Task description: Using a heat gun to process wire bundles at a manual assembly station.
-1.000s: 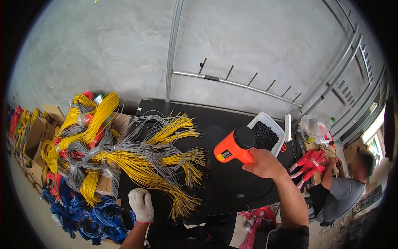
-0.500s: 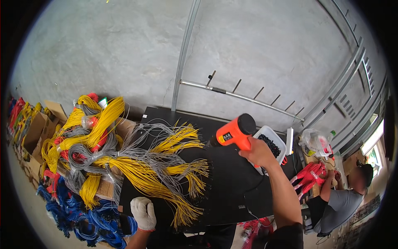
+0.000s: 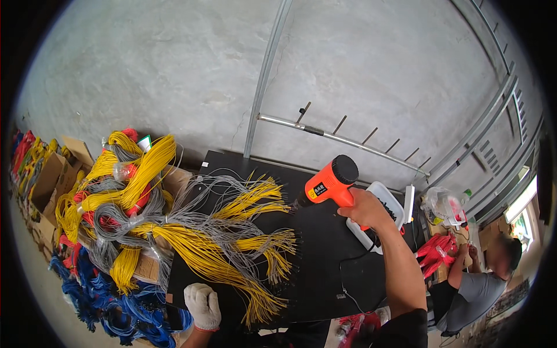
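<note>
Heat gun (image 3: 326, 182), orange: looking rigid, probably light. Right hand (image 3: 368, 210): fingers clamping handle (image 3: 343, 198), safest hold. Gloved left hand (image 3: 202, 305): fingers resting curled together.

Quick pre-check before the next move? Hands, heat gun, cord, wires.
1. Right hand gripping the orange heat gun: ok.
2. Nozzle directed away from the left hand: ok, it points toward the upper yellow and gray wire ends.
3. Both hands gloved: not ok; left gloved, right bare.
4. Cord apart from the wires: ok, its visible run lies to their right.
5. Gun switched off: cannot tell.
</note>
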### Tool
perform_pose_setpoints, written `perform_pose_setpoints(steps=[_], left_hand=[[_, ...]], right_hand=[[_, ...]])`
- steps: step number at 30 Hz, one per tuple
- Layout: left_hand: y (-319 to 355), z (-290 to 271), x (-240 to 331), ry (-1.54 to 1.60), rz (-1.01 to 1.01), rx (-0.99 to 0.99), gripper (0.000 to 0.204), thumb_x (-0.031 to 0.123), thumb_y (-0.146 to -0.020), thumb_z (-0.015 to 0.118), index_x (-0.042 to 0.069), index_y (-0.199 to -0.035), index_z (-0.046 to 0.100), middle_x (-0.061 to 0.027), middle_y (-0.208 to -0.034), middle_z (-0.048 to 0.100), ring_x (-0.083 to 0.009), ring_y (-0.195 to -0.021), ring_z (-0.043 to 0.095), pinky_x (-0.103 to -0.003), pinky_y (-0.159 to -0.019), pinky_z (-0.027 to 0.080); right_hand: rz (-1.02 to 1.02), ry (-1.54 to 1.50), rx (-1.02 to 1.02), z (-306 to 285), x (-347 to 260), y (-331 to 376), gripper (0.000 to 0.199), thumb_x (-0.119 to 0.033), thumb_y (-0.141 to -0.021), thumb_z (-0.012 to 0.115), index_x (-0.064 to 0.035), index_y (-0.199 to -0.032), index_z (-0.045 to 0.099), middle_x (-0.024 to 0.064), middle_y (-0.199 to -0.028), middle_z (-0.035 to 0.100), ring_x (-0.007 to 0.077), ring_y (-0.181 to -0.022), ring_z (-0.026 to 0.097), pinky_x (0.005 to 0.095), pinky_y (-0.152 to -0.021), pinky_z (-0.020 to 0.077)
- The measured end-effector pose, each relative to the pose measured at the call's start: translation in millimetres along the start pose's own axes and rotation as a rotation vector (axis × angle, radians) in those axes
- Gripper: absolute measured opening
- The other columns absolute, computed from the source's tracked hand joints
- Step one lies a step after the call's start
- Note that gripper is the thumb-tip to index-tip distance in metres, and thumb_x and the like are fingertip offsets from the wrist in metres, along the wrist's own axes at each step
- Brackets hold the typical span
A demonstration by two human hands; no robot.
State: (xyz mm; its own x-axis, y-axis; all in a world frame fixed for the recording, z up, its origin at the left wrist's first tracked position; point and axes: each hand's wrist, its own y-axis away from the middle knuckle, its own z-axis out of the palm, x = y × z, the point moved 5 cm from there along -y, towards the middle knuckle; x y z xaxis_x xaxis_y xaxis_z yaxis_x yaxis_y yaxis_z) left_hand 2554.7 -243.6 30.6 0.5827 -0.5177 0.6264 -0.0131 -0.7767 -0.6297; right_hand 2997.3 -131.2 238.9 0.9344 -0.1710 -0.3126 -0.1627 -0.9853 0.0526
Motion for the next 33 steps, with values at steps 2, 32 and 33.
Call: perform_pose_setpoints(steps=[2, 32, 33], left_hand=[[0.9, -0.3, -1.4, -0.003, -0.001, -0.010, 0.017, -0.001, -0.083, 0.067, 0.008, -0.092, 0.057, -0.0091, -0.091, 0.061, -0.0321, -0.087, 0.059, -0.044, -0.083, 0.046], [-167.6, 252.4, 5.0, -0.098, 0.380, -0.588, 0.031, 0.023, -0.091, 0.073, 0.014, -0.120, 0.075, -0.0080, -0.128, 0.066, -0.0351, -0.139, 0.052, -0.061, -0.124, 0.031], [-167.7, 251.2, 5.5, -0.095, 0.374, -0.593, 0.031, 0.023, -0.091, 0.073, 0.014, -0.120, 0.075, -0.0080, -0.128, 0.066, -0.0351, -0.139, 0.052, -0.061, -0.124, 0.031]], right_hand=[[-0.002, 0.026, 0.016, -0.7, 2.5, 0.8, 0.040, -0.024, -0.082, 0.081, 0.0015, -0.109, 0.066, 0.0135, -0.079, 0.071, 0.0249, -0.069, 0.072, 0.0403, -0.072, 0.0556], [0.111, -0.049, -0.087, -34.3, -13.6, 5.6, 0.043, -0.023, -0.083, 0.082, 0.0021, -0.115, 0.068, 0.0212, -0.093, 0.073, 0.0391, -0.091, 0.071, 0.0450, -0.084, 0.0535], [0.135, -0.046, -0.119, -32.9, -17.0, 6.1, 0.043, -0.023, -0.083, 0.082, 0.0013, -0.116, 0.068, 0.0223, -0.097, 0.073, 0.0420, -0.095, 0.070, 0.0461, -0.087, 0.0529]])
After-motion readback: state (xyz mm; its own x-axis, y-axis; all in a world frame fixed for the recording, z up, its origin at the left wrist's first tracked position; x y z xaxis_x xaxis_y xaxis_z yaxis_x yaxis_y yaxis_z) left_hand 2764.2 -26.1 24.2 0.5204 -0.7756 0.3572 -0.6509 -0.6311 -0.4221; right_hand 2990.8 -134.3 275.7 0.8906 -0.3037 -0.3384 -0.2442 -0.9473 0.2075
